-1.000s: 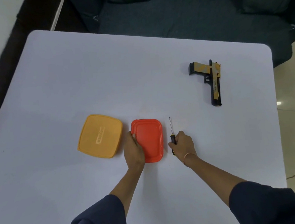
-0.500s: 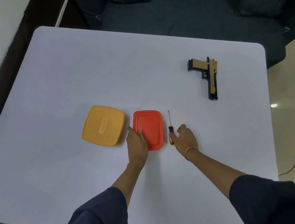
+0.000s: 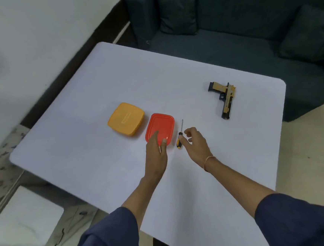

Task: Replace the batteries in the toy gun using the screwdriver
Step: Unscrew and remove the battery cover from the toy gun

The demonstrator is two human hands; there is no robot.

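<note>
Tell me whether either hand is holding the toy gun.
No, the toy gun lies on the table, well apart from the left hand and the right hand.

Left hand [image 3: 155,149] flat, fingers straight, just left of screwdriver [image 3: 178,144]; right hand [image 3: 196,143] just right of it, fingers loosely curled, holding nothing.

White rounded-corner tabletop [image 3: 172,73]: smooth, matt. Red rect. plastic box [image 3: 162,125]: semi-gloss, small glare spot, ribbed rim. Orange square plastic box [image 3: 125,119]: smooth, satin. Slim screwdriver [image 3: 180,136]: bare metal shaft, black/yellow plastic grip. Black-and-tan plastic toy gun [image 3: 225,100]: matt. Dark blue sofa [image 3: 228,43]: cloth, matt.
</note>
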